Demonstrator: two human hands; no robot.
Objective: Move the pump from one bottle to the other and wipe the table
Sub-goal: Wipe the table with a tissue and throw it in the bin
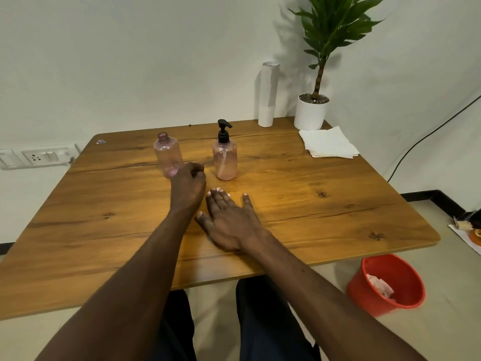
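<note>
Two pink see-through bottles stand on the wooden table [325, 204]. The left bottle [168, 155] has an open neck and no cap. The right bottle [224, 160] carries the black pump [223, 131], screwed on, with its tube inside. My left hand [187, 186] is curled into a loose fist just in front of the open bottle's base, with nothing visible in it. My right hand [229, 222] lies flat on the table, fingers spread, in front of the pump bottle. A small white bit shows at its fingertips; I cannot tell whether it is tissue.
A stack of white napkins [328, 143] lies at the back right, beside a white potted plant [311, 113] and a tall paper roll [268, 95]. A red bin [387, 285] holding crumpled tissue stands on the floor at the right. A wall socket [39, 157] is at the left.
</note>
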